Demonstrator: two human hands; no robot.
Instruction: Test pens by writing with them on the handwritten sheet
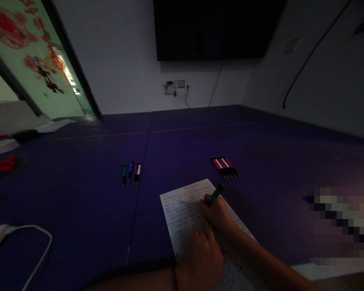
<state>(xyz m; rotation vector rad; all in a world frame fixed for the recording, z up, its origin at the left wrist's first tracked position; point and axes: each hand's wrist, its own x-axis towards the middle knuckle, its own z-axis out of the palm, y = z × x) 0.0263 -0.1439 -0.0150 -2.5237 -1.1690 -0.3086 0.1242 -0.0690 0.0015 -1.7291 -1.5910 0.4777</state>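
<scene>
A white sheet of paper [182,206] covered in handwriting lies on the dark blue table [261,161] in front of me. My right hand [218,214] grips a green pen [216,195] with its tip down on the sheet. My left hand [202,258] rests on the lower part of the paper with its fingers curled loosely; it holds nothing that I can see.
Several pens [131,173] lie in a row left of the paper, and a bundle of red, white and black pens [224,166] lies to the upper right. A white cable [36,250] and white device sit at the left edge. Red items lie far left.
</scene>
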